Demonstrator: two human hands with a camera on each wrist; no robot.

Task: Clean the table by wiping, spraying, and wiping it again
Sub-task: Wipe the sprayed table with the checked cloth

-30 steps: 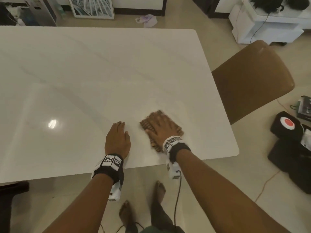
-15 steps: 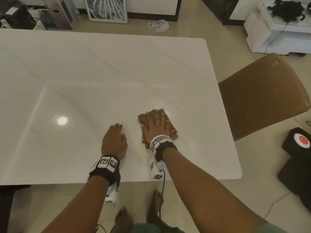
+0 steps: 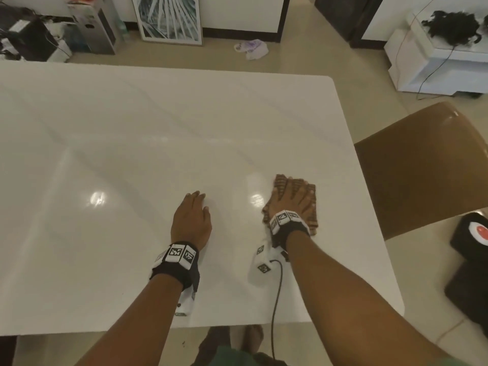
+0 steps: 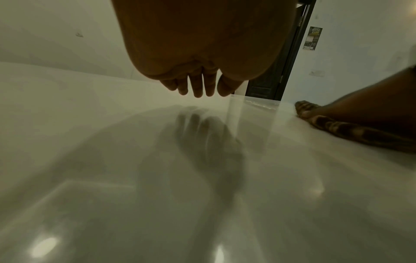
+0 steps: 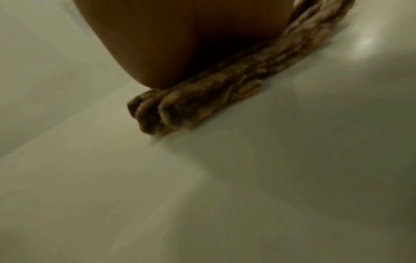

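A folded brown checked cloth [image 3: 311,220] lies on the glossy white table [image 3: 158,133] near its right side. My right hand [image 3: 291,198] presses flat on the cloth with fingers straight and spread. In the right wrist view the palm [image 5: 191,44] covers the cloth [image 5: 202,99], whose rumpled edge sticks out below. My left hand [image 3: 191,215] rests flat on the bare table to the left of the cloth, holding nothing. Its fingers [image 4: 198,85] stretch out just above the surface in the left wrist view, with the cloth [image 4: 337,126] at the right edge. No spray bottle is in view.
A brown chair [image 3: 422,167] stands at the table's right side. Black bags [image 3: 470,260] lie on the floor further right. A white cabinet [image 3: 435,59], a framed picture [image 3: 169,19] and boxes [image 3: 39,40] stand beyond the far edge. A cable [image 3: 276,299] hangs from my right wrist.
My right hand has slid the cloth away from the near edge and to the right over the table. The left hand stays flat on the table.
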